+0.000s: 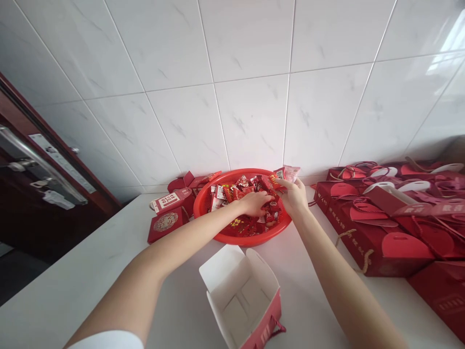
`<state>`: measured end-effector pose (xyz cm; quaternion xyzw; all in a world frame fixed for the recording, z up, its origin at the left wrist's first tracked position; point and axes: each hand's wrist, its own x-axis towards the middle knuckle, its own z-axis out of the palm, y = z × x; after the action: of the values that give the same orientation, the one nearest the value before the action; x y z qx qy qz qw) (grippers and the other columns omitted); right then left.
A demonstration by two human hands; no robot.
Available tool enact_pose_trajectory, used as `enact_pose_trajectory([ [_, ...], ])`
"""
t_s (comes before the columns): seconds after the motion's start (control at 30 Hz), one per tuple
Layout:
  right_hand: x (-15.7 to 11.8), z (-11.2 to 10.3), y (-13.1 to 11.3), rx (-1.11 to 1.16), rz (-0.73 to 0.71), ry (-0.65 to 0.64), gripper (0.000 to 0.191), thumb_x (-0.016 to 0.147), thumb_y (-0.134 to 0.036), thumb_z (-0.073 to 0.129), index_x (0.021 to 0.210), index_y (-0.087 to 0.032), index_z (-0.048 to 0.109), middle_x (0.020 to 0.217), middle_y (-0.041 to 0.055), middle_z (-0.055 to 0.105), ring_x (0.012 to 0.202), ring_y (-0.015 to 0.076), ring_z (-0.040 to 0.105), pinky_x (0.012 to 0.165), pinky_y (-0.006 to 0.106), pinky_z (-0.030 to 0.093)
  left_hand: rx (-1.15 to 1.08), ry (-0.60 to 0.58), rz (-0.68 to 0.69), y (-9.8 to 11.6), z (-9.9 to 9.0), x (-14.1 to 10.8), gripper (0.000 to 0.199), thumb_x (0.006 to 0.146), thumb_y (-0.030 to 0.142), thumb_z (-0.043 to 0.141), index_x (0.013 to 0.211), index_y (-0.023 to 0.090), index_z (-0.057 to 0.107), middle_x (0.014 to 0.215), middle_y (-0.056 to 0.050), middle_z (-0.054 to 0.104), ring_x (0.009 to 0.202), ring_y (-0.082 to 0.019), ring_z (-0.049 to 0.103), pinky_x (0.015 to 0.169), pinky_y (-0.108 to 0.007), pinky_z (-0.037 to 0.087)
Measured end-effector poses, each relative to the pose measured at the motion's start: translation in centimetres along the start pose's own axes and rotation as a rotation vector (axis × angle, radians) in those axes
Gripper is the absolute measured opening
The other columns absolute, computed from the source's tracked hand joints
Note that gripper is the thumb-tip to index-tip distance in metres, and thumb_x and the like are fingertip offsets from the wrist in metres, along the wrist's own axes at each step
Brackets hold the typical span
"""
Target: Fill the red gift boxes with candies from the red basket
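My left hand reaches into a round red plastic basket filled with small wrapped snacks, mostly red. Its fingers curl down among the packets, and what they touch is partly hidden. At the basket's right rim, my right hand is closed on a few small packets, red and pale pink. In front of the basket stands an open box, white inside and red outside, with a red cord at its right side. No items show inside it.
Rows of red gift boxes with cord handles fill the right side of the white table. Small red boxes sit left of the basket. Behind is a tiled wall; a dark door with keys is at the left.
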<state>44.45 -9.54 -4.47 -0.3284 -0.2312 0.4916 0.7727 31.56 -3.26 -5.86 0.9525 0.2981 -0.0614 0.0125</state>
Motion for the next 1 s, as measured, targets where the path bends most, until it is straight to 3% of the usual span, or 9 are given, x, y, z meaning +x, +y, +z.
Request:
enact_pose_trajectory([
  [0.2,0.0,-0.1,0.1,-0.002,-0.02,-0.003,0.029,0.048,-0.012,0.076,0.067,-0.022,0.058,0.063,-0.0029,0.067,0.061,0.0159,0.064,0.059,0.03,0.057,-0.187,0.078,-0.05,-1.8,-0.4,0.0,0.057,0.08,-0.003,0.049,0.128,0.023,0.064,0.127,-0.007,0.069,0.116,-0.023,0.065,0.095,-0.029,0.05],
  [0.33,0.0,-0.1,0.0,-0.015,-0.013,-0.009,0.028,0.047,-0.012,0.077,0.065,-0.021,0.056,0.062,-0.003,0.066,0.062,0.0152,0.064,0.059,0.028,0.056,-0.333,0.133,-0.031,-2.6,-1.1,-0.7,0.041,0.087,0.004,0.05,0.118,0.018,0.071,0.118,-0.006,0.074,0.106,-0.02,0.07,0.094,-0.027,0.051],
  [0.43,0.1,-0.1,0.0,-0.018,-0.005,-0.013,0.029,0.046,-0.013,0.077,0.065,-0.021,0.056,0.062,-0.0032,0.066,0.062,0.0155,0.064,0.058,0.027,0.055,-0.384,0.163,-0.004,-2.1,-2.2,-2.0,0.035,0.084,0.005,0.053,0.108,0.017,0.075,0.109,-0.004,0.077,0.1,-0.018,0.071,0.091,-0.025,0.051],
  [0.53,0.1,-0.2,0.0,-0.006,-0.01,-0.015,0.03,0.046,-0.012,0.077,0.066,-0.021,0.056,0.062,-0.0033,0.066,0.063,0.0156,0.065,0.058,0.027,0.055,-0.416,-0.019,0.056,-1.2,-3.2,-4.0,0.03,0.079,0.007,0.059,0.097,0.02,0.078,0.098,0.0,0.079,0.091,-0.016,0.072,0.084,-0.021,0.052],
  [0.63,0.1,-0.2,0.0,-0.012,0.0,-0.004,0.029,0.048,-0.011,0.076,0.066,-0.021,0.055,0.061,-0.0037,0.065,0.062,0.015,0.064,0.058,0.027,0.055,-0.317,-0.252,0.05,-0.4,-3.4,-5.8,0.036,0.073,0.02,0.071,0.108,0.024,0.077,0.108,-0.001,0.078,0.095,-0.02,0.071,0.084,-0.024,0.052],
  [0.77,0.1,-0.3,0.0,-0.021,0.005,-0.008,0.031,0.049,-0.01,0.077,0.068,-0.021,0.055,0.064,-0.0036,0.066,0.063,0.0149,0.065,0.061,0.028,0.056,-0.146,-0.261,-0.025,0.1,-2.7,-6.4,0.069,0.066,0.027,0.075,0.134,0.029,0.064,0.138,-0.007,0.063,0.119,-0.029,0.061,0.094,-0.032,0.05],
  [1.0,0.0,-0.1,0.0,-0.019,0.013,-0.005,0.029,0.047,-0.01,0.077,0.067,-0.021,0.058,0.066,-0.0023,0.067,0.063,0.0154,0.065,0.059,0.028,0.056,0.025,-0.386,-0.124,1.9,-2.4,-5.8,0.065,0.06,0.023,0.073,0.125,0.027,0.069,0.13,-0.015,0.062,0.104,-0.038,0.065,0.084,-0.043,0.053],
])
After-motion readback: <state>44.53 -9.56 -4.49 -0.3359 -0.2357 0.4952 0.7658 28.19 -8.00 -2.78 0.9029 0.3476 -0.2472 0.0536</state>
